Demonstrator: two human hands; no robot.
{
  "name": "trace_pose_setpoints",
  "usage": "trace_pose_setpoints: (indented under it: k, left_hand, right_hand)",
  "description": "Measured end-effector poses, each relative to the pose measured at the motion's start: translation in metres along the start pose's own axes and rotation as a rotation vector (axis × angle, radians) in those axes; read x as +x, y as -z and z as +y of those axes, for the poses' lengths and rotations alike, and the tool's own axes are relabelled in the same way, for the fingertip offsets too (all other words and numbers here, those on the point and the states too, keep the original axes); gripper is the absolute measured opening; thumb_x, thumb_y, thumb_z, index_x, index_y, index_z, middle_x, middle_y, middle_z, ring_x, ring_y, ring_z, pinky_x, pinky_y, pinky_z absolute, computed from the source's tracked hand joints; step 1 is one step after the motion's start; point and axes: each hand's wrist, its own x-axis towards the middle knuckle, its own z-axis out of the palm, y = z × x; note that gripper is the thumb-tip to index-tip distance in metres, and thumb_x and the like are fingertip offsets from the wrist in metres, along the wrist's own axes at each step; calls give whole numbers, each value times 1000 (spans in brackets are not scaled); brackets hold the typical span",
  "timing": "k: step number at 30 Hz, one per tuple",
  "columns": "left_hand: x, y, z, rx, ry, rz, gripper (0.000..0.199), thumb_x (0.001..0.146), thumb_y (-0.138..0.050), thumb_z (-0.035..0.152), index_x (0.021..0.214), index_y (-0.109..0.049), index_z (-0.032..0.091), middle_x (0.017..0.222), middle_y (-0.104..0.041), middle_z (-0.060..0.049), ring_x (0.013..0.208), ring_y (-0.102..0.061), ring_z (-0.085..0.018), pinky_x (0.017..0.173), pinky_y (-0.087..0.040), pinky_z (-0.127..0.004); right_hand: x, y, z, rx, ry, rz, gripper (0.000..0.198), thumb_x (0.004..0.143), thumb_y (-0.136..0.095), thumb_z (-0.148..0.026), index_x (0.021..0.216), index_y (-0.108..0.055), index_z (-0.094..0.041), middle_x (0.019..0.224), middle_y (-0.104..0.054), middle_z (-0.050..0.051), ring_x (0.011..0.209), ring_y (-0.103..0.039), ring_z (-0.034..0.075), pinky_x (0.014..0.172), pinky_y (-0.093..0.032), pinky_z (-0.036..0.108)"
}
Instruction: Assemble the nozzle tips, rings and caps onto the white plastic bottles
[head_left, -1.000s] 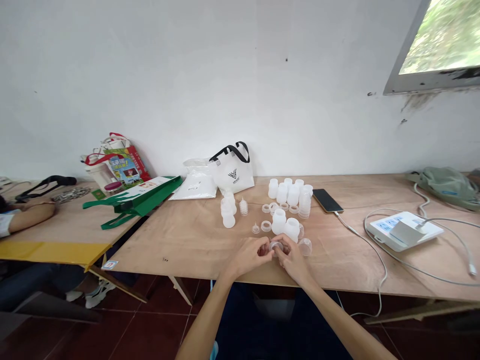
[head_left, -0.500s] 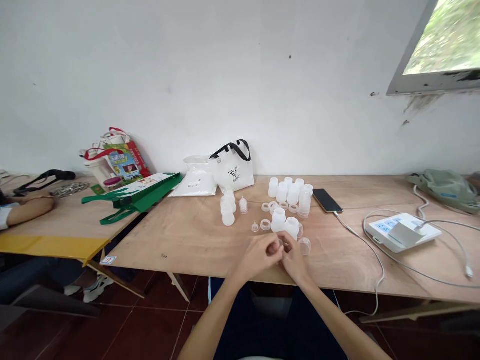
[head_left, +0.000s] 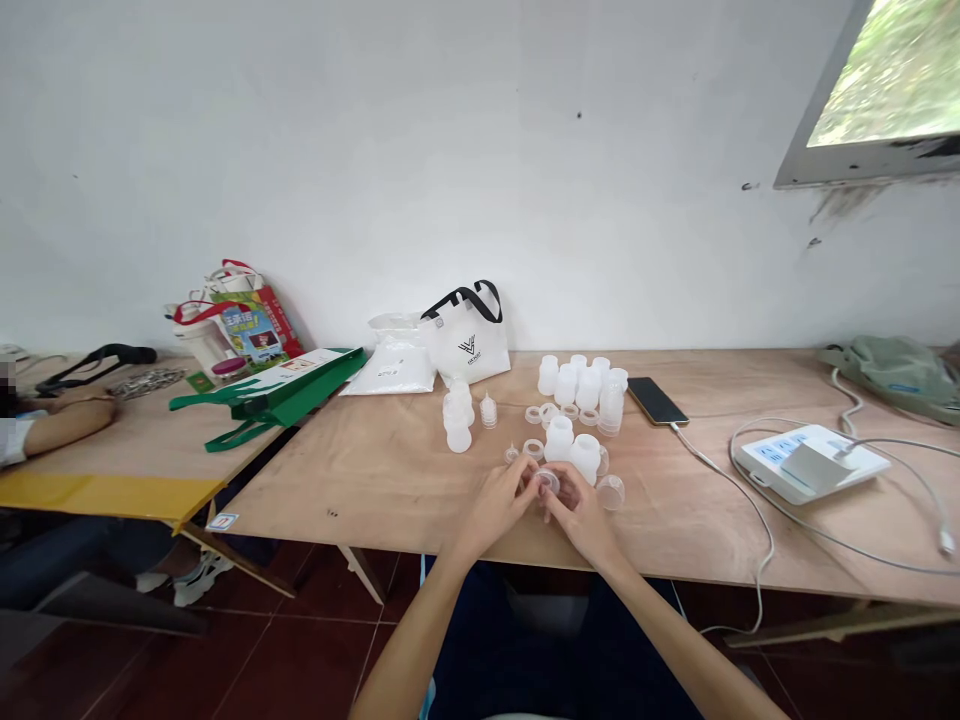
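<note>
Left hand (head_left: 495, 510) and right hand (head_left: 587, 512) bringing one round piece (head_left: 550, 481) into view

Taking that piece as the centre of my clock, I am pinching it from both sides, my fingertips coming together on it near the front edge of the wooden table (head_left: 390, 480). Half a second ago my fingers were mostly hiding it; now its pale, translucent face is showing. I judge that I am still working on this same piece and not yet setting it down; whether it is joined to another part, I cannot tell.

At three, a clear cap (head_left: 611, 491) is lying near my right hand. Between twelve and two, a pair of white bottles (head_left: 559, 443) is standing close by. At eleven, a loose ring (head_left: 533, 455) is lying flat; at ten, a pointed piece (head_left: 512, 453) is sitting by my left fingers.

Farther off, at ten, stacked bottles (head_left: 458, 432) are leaning; past twelve, a bottle cluster (head_left: 589, 387) is standing, and at two a phone (head_left: 658, 400) is resting.
</note>
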Motion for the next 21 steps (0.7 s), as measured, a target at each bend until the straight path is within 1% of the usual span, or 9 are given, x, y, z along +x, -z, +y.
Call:
trace_pose_setpoints:
  k: [1, 3, 6, 10, 14, 17, 21]
  left_hand:
    - [1, 1, -1, -21, -13, -2, 20, 103, -44, 36, 101, -59, 23, 94, -74, -1, 84, -68, -18, 74, -46, -27]
    - [2, 2, -4, -45, -36, 6, 22, 104, -44, 38, 101, -60, 23, 96, -73, -2, 88, -68, -18, 76, -47, -27]
    - [5, 0, -12, -35, -34, 42, 21, 103, -46, 39, 100, -60, 22, 94, -71, -2, 88, -67, -18, 75, -47, -26]
    - [12, -15, -21, 13, -28, 112, 19, 102, -46, 36, 96, -57, 22, 87, -67, -2, 82, -64, -19, 75, -46, -27]
    - [16, -29, -28, 49, -63, 163, 15, 102, -45, 31, 95, -55, 22, 84, -65, -1, 78, -63, -18, 73, -44, -27]
    - [14, -30, -28, 48, -45, 153, 15, 102, -46, 31, 94, -56, 23, 84, -66, 0, 77, -63, -18, 72, -45, -27]
    - [10, -20, -20, 23, -10, 86, 17, 103, -42, 32, 99, -57, 23, 88, -68, -1, 84, -66, -19, 75, -46, -28]
  right_hand:
    - [0, 0, -1, -5, 8, -4, 35, 92, -63, -53, 109, -64, -24, 100, -69, 7, 72, -64, 19, 59, -56, 31]
    - [-1, 1, -2, -31, 11, -16, 36, 94, -59, -54, 114, -65, -24, 105, -71, 8, 72, -65, 20, 63, -57, 34]
    - [-1, 1, -2, -64, -8, -1, 39, 96, -55, -57, 117, -64, -25, 107, -73, 9, 71, -66, 20, 65, -57, 36]
    - [0, 1, 0, -93, -9, 45, 39, 96, -54, -59, 112, -63, -24, 108, -74, 10, 76, -68, 22, 65, -56, 35]
    - [0, 3, 3, -173, 22, 62, 34, 98, -53, -56, 104, -63, -25, 101, -75, 9, 82, -69, 24, 72, -56, 39]
    - [-1, 4, 5, -228, 29, 57, 32, 99, -51, -56, 102, -63, -25, 97, -74, 7, 80, -67, 24, 74, -55, 39]
    - [0, 3, 5, -262, 41, 60, 34, 100, -50, -55, 105, -64, -24, 92, -74, 6, 71, -64, 22, 69, -53, 36]
